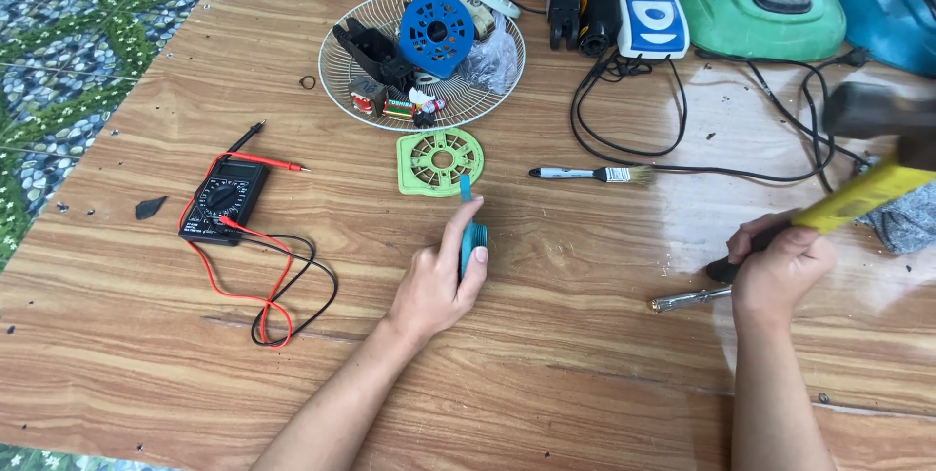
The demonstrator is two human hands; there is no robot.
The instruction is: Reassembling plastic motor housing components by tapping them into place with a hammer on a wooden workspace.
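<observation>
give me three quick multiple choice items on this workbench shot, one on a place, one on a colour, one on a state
1. Where does the black multimeter lie?
A. In the wire basket
B. On the wooden table's left part
C. Under the brush

2. What colour is the flat round vented plastic cover?
A. Light green
B. Red
C. Black

3. What is the right hand doing?
A. Lying open and flat
B. Gripping a yellow-handled hammer
C. Holding the brush

Answers: B, it sits left with its red and black leads; A, pale green; B, fingers closed round the handle.
</observation>
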